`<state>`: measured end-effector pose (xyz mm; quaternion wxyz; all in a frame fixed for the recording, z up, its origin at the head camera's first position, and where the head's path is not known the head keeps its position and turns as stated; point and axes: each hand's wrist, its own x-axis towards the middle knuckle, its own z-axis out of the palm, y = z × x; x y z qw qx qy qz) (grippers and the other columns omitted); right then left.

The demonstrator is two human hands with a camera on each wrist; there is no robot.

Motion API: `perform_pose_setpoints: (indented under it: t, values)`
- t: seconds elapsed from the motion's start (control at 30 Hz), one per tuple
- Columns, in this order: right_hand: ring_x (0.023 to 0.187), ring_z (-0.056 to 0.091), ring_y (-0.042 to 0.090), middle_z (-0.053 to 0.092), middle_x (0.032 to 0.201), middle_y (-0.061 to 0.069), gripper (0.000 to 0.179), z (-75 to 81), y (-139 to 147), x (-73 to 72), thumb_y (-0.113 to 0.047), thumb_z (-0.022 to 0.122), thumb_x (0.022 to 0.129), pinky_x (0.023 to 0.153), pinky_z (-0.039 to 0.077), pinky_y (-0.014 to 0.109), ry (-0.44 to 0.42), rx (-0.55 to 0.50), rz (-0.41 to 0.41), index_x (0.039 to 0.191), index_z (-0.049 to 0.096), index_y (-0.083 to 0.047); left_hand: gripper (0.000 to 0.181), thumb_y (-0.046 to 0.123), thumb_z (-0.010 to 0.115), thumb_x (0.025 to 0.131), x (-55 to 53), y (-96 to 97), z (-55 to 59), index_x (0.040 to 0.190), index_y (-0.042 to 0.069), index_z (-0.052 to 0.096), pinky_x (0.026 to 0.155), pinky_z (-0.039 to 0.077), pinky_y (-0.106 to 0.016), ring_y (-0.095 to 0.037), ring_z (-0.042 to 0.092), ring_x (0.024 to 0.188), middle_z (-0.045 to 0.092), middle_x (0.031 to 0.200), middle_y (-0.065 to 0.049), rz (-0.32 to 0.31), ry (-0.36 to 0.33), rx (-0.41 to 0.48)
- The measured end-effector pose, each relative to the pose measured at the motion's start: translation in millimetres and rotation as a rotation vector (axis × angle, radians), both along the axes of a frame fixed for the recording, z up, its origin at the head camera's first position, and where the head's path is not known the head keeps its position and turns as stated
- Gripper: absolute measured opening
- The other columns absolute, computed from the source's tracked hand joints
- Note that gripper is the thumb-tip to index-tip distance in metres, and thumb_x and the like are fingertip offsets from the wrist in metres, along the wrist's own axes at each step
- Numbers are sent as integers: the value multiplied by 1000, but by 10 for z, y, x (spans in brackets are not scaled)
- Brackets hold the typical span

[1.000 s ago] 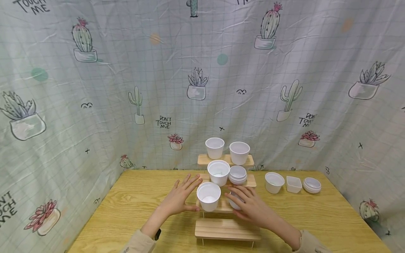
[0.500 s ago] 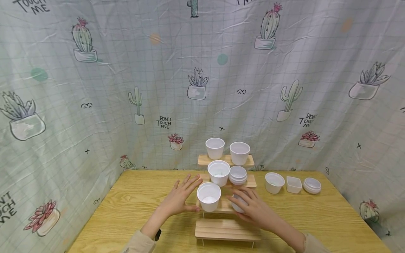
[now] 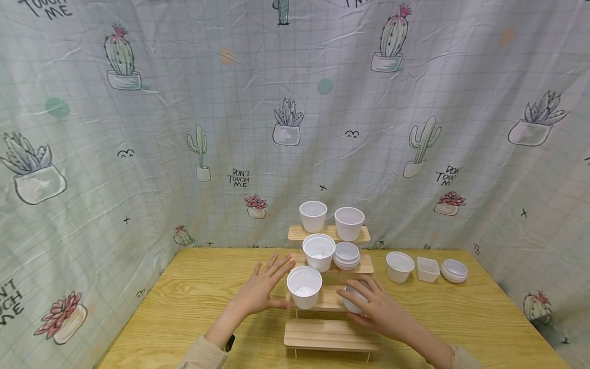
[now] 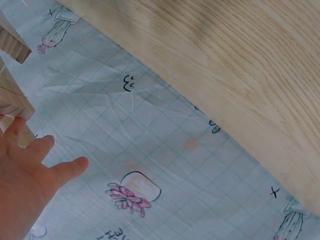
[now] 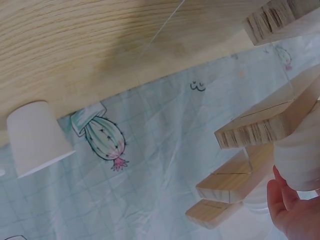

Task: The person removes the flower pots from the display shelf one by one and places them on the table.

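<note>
Cup of white colour (image 5: 300,160) stands near the right end of the third plank from the top of a wooden stepped stand (image 3: 332,333). Its axis looks vertical and its mouth seems to face upward, but the fingers cover much of the rim, so its full shape is hard to make out. The right hand (image 3: 377,308) has its grip bent round this cup from above and from the side, closed only as far as the cup's width allows. In the right wrist view, the frame edge cuts off both the cup and the hand.

On the same plank, a larger cup (image 3: 304,288) stands upright at the left end, its round mouth up and slightly toward the head camera. Just beside it is the left hand (image 3: 259,292), its grip wide, fingers spread, holding nothing. In the left wrist view, a fingertip seems to touch a plank's end; the remaining part of this hand is cut off at the left edge.
</note>
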<state>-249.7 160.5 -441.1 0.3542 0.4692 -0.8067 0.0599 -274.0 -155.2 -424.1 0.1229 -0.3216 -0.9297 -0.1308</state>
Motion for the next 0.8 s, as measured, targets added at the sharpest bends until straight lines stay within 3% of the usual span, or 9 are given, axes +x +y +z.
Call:
perform_pose_setpoints:
  t: [0.07, 0.2, 0.3, 0.33, 0.7, 0.8]
  values:
    - [107, 47, 24, 54, 120, 2, 43, -10, 13, 4, -42, 54, 85, 82, 43, 44, -4, -6, -1, 122, 54, -20, 95, 50, 71, 64, -2, 0, -4, 142, 22, 24, 99, 21, -67, -32, 16, 137, 24, 148, -1, 1, 3, -2]
    - [106, 48, 23, 54, 120, 1, 44, -24, 38, 15, -46, 43, 88, 79, 43, 43, 3, -16, -10, 123, 54, -20, 95, 50, 71, 64, -3, 0, -8, 142, 22, 24, 99, 21, -67, -32, 16, 137, 24, 148, -1, 1, 0, 3]
    - [104, 48, 24, 54, 119, 2, 44, -24, 55, 27, -46, 43, 89, 79, 43, 44, 15, -26, -9, 122, 54, -20, 95, 50, 71, 64, -4, 1, -9, 142, 22, 24, 99, 20, -67, -32, 16, 137, 24, 148, 0, 2, -3, 6]
    - [104, 48, 24, 54, 119, 2, 47, -25, 61, 31, -48, 36, 90, 78, 43, 43, 18, -31, -11, 122, 54, -20, 95, 50, 71, 64, -4, 1, -10, 142, 22, 24, 99, 20, -67, -32, 16, 137, 24, 148, 0, 2, -2, 6]
    - [102, 47, 23, 55, 119, 4, 45, -43, 139, 61, -48, 41, 89, 80, 42, 43, 1, -48, -33, 122, 55, -20, 95, 51, 70, 65, -10, -2, -24, 142, 22, 23, 99, 21, -67, -32, 16, 137, 24, 148, 0, -2, 4, 6]
    - [102, 46, 22, 54, 119, 4, 44, -43, 160, 64, -44, 53, 85, 79, 42, 42, 2, -49, -29, 122, 55, -19, 95, 52, 69, 65, -10, -1, -19, 142, 22, 23, 98, 22, -67, -32, 17, 137, 23, 148, 0, -2, 8, 0]
